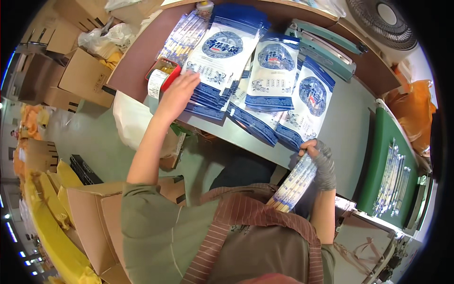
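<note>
My left hand reaches out with fingers spread and rests on the near corner of a stack of blue-and-white pouches on the grey table. More stacks of the same pouches fan out to the right. My right hand, in a grey fingerless glove, grips a bundle of long thin blue-and-white wrapped sticks near the table's front edge, pointing down toward my apron. A row of similar wrapped sticks lies at the far left of the table.
A small red tray sits by my left hand. A teal heat sealer stands at the back, a fan beyond. A green tray with more wrapped sticks is on the right. Cardboard boxes and yellow bags crowd the left floor.
</note>
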Available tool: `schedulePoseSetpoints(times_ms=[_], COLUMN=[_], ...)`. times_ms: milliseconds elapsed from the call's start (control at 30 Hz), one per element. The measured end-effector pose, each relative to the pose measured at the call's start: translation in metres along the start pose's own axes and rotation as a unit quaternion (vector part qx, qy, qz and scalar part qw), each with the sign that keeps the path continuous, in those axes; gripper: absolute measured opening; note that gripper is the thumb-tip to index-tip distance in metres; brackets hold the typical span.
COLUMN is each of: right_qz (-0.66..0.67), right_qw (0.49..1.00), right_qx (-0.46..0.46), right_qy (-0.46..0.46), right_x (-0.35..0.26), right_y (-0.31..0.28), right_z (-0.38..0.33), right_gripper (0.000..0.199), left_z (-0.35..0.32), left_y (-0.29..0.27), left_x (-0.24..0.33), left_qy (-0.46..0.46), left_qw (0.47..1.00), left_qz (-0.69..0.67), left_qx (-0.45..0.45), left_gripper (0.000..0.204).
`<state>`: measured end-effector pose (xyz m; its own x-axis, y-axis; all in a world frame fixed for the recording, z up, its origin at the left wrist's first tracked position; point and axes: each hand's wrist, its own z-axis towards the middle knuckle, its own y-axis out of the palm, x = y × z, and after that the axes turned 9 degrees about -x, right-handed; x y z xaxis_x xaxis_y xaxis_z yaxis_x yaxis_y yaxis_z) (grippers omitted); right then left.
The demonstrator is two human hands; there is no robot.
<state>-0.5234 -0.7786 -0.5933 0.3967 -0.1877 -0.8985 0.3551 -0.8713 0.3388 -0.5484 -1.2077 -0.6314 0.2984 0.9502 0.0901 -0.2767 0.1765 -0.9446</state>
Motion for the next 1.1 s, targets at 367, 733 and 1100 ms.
schedulePoseSetpoints(times_ms=[367, 733, 1100], right_qz=[-0.067, -0.021, -0.133], right_qw=[0.997, 0.999, 0.95], right_qx=[0.02, 0.036, 0.165], right_qy=[-0.023, -0.034, -0.229], right_x=[0.0, 0.001, 0.023], right_y=[0.006, 0.0, -0.005], right_z=[0.013, -0.004, -0.04], right_gripper=[0.022, 0.023, 0.019], left_z=[0.048, 0.103, 0.088], left_y=[-0.015, -0.019, 0.095], left_x=[-0.036, 0.006, 0.293], left_qy=[0.067, -0.006, 0.199], left_qw=[0.992, 0.955, 0.88], left_qz=[-0.038, -0.29, -0.4], left_qx=[-0.096, 0.058, -0.157], left_gripper=[0.014, 0.022, 0.024])
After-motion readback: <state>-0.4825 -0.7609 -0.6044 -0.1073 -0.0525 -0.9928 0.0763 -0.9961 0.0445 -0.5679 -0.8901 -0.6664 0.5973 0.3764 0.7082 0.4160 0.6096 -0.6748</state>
